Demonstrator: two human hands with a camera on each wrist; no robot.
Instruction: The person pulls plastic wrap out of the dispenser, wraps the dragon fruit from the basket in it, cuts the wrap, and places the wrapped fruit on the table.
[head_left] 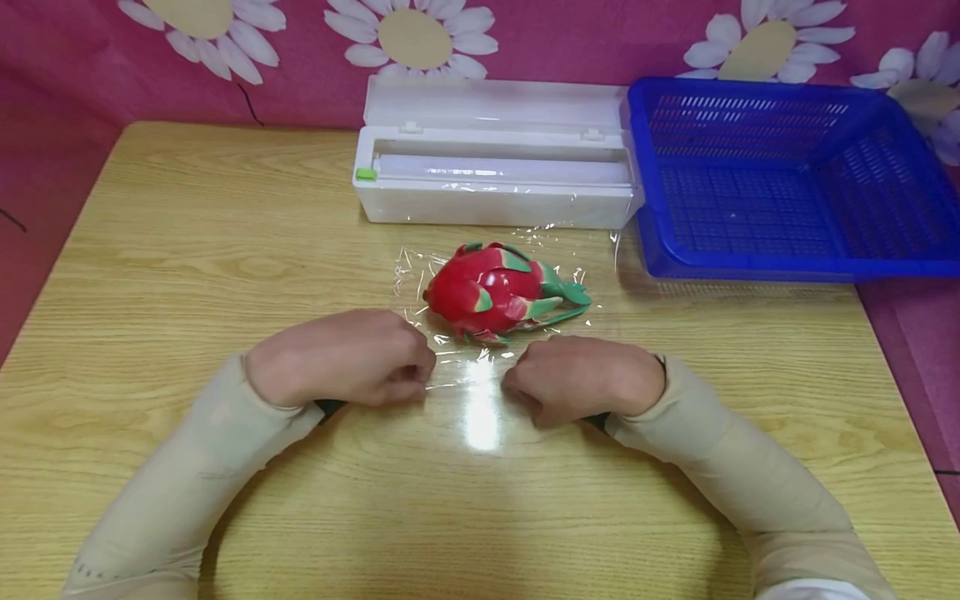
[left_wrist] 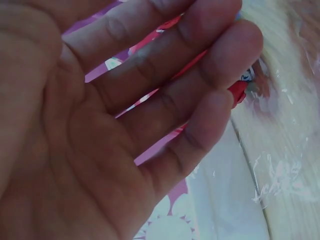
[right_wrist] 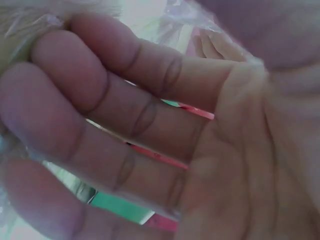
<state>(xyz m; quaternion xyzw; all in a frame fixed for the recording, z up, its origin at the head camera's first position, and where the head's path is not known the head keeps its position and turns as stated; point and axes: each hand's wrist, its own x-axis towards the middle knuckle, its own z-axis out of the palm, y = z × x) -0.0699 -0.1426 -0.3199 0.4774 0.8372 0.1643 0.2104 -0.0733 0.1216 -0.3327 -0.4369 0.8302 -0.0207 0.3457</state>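
A red dragon fruit (head_left: 487, 292) with green-tipped scales lies on its side on a sheet of clear cling film (head_left: 457, 375) spread over the table. Its leafy end points right. At the film's near left corner, my left hand (head_left: 348, 358) pinches the edge between thumb and forefinger. My right hand (head_left: 588, 379) pinches the same near edge farther right, and the film glints beside its fingertips (right_wrist: 95, 45) in the right wrist view. Both hands are just in front of the fruit, apart from it. In the left wrist view the other fingers (left_wrist: 200, 120) lie loosely bent; the pinch itself is hidden.
Behind the fruit stands a white cling film dispenser (head_left: 495, 204), lid up, roll inside, with a green slider (head_left: 366, 174) at its left end. Against its right end sits a blue plastic basket (head_left: 750, 258). A pink flowered cloth (head_left: 562, 42) hangs behind the wooden table (head_left: 187, 225).
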